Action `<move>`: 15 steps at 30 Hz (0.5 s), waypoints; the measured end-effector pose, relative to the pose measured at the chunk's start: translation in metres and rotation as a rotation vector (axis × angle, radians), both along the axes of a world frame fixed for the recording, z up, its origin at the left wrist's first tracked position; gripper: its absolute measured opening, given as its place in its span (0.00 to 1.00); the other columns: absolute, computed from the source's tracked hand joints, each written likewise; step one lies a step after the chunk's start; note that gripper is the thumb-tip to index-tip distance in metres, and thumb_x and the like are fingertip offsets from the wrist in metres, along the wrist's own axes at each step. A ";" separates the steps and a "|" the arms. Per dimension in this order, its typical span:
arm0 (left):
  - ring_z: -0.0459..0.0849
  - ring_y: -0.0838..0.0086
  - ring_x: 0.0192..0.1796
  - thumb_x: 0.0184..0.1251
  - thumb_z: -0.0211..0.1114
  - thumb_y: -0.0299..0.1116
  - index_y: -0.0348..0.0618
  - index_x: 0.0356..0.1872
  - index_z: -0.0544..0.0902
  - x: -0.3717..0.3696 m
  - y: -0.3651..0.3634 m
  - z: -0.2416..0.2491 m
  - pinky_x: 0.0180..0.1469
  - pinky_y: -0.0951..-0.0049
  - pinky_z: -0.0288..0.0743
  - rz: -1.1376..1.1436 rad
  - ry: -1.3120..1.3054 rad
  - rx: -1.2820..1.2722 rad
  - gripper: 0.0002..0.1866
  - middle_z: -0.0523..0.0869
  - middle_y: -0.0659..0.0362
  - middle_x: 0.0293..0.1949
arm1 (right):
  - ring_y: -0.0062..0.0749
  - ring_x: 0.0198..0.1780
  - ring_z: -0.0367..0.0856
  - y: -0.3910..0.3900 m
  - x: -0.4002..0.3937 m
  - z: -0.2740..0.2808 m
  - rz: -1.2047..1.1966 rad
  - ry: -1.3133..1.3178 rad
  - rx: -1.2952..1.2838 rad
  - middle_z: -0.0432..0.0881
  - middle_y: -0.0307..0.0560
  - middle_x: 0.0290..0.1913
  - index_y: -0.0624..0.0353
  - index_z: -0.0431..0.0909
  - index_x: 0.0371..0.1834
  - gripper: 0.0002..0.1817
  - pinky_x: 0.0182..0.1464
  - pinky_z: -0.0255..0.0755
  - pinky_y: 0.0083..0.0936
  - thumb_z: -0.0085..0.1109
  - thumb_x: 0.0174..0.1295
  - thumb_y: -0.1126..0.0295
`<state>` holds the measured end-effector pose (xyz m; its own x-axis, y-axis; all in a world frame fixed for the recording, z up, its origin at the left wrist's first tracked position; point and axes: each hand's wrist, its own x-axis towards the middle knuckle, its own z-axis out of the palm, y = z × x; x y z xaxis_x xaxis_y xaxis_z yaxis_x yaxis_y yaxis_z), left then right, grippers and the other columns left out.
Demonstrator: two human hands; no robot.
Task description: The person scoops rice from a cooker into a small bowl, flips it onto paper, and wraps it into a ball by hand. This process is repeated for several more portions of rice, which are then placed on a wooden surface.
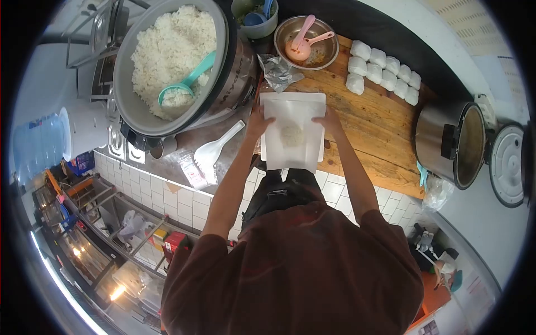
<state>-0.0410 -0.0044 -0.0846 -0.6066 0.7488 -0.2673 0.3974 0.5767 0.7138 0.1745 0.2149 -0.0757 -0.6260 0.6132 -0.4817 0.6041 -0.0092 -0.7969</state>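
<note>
A white sheet of wrapping paper [279, 159] lies in front of me, its near edge reaching past the table edge. In its middle shows a pale round patch that looks like rice [291, 135]. My left hand [258, 123] grips the sheet's left edge, thumb on top. On the opposite edge my right hand [328, 120] has the same grip, its fingers partly hidden under the paper. More white paper [318, 151] sits beneath. Just beyond is a crumpled silvery plastic bag [278, 72].
A big cooker of rice [173, 50] with a teal ladle [195, 78] stands left. Behind are a metal bowl [330, 58] with pink spoons and a tub [262, 28]. Several white wrapped packets [373, 72] line the wooden table [368, 134]. A white scoop [215, 148] lies left; another cooker [438, 139] stands right.
</note>
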 end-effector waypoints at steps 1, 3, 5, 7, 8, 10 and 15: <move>0.86 0.52 0.48 0.46 0.77 0.39 0.36 0.58 0.72 -0.006 0.010 0.000 0.51 0.59 0.80 0.032 -0.075 0.003 0.37 0.87 0.44 0.43 | 0.41 0.40 0.85 0.005 -0.001 0.001 0.007 -0.002 0.003 0.85 0.52 0.37 0.64 0.74 0.56 0.35 0.43 0.78 0.34 0.75 0.43 0.63; 0.86 0.51 0.48 0.50 0.73 0.34 0.40 0.57 0.73 -0.014 0.026 0.020 0.51 0.57 0.80 -0.116 0.016 -0.079 0.31 0.86 0.46 0.45 | 0.43 0.40 0.84 0.014 -0.019 0.034 0.243 -0.219 0.306 0.84 0.51 0.36 0.59 0.74 0.55 0.31 0.44 0.77 0.37 0.73 0.44 0.70; 0.86 0.53 0.47 0.53 0.71 0.32 0.42 0.56 0.74 -0.015 0.033 0.033 0.52 0.57 0.79 -0.273 0.211 -0.218 0.27 0.86 0.49 0.44 | 0.44 0.42 0.83 0.008 -0.027 0.038 0.440 -0.339 0.619 0.83 0.51 0.37 0.57 0.75 0.54 0.29 0.46 0.76 0.37 0.72 0.45 0.72; 0.87 0.56 0.46 0.56 0.68 0.30 0.43 0.54 0.75 -0.013 0.034 0.039 0.52 0.57 0.79 -0.432 0.403 -0.363 0.23 0.85 0.51 0.43 | 0.44 0.44 0.82 0.002 -0.030 0.039 0.636 -0.456 0.928 0.82 0.50 0.39 0.55 0.75 0.53 0.27 0.49 0.75 0.38 0.70 0.46 0.73; 0.87 0.60 0.45 0.58 0.65 0.28 0.44 0.51 0.77 -0.011 0.034 0.045 0.51 0.59 0.79 -0.503 0.592 -0.280 0.18 0.84 0.53 0.42 | 0.43 0.46 0.81 0.000 -0.030 0.042 0.695 -0.348 1.007 0.80 0.48 0.40 0.54 0.76 0.53 0.25 0.50 0.74 0.38 0.68 0.49 0.73; 0.87 0.63 0.43 0.60 0.62 0.27 0.45 0.48 0.78 -0.009 0.041 0.057 0.51 0.61 0.79 -0.568 0.782 -0.193 0.14 0.84 0.56 0.40 | 0.41 0.48 0.79 -0.004 -0.039 0.046 0.753 -0.233 1.086 0.79 0.46 0.41 0.54 0.76 0.53 0.22 0.52 0.73 0.37 0.66 0.52 0.74; 0.84 0.67 0.43 0.60 0.61 0.30 0.48 0.35 0.80 0.004 0.047 0.074 0.43 0.66 0.76 -0.679 0.590 0.130 0.03 0.81 0.59 0.34 | 0.38 0.46 0.78 -0.030 -0.048 0.059 0.770 0.201 0.721 0.78 0.43 0.42 0.52 0.79 0.51 0.16 0.51 0.73 0.35 0.60 0.58 0.73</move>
<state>-0.0371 0.0430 -0.0102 -0.0354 0.9977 0.0586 0.9438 0.0141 0.3301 0.1262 0.1852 -0.0164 -0.9929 0.1184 -0.0092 0.1040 0.8300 -0.5479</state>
